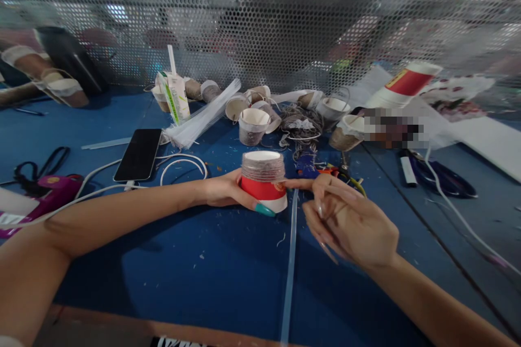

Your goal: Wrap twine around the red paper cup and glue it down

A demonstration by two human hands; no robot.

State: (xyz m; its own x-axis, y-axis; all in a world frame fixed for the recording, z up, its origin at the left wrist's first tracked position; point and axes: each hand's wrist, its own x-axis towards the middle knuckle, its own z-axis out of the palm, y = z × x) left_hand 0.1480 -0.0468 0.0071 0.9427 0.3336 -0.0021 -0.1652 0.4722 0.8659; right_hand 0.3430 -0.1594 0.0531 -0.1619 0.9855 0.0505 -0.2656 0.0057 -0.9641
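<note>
Left hand (228,188) closed round a red-and-white paper cup (260,190), fingers clasping its side, thumb with teal nail across the front; cup held over the table (175,260), near its middle, pale end up. Grey-brown twine (262,172) coiled in close rows round its upper part. Right hand (352,222) at the cup's right side, index finger extended to the twine, other fingers bent; cannot tell whether they grip a strand. Translucent glue stick (290,282) lies between the hands. Behind: twine-wrapped small cups (253,129), a tangle of grey yarn (302,126), bundled glue sticks (203,116). Left side: black phone (138,155) with white cable, purple glue gun (52,195). Right side: dark-blue-handled scissors (445,178), tilted stack of paper cups (409,85).
</note>
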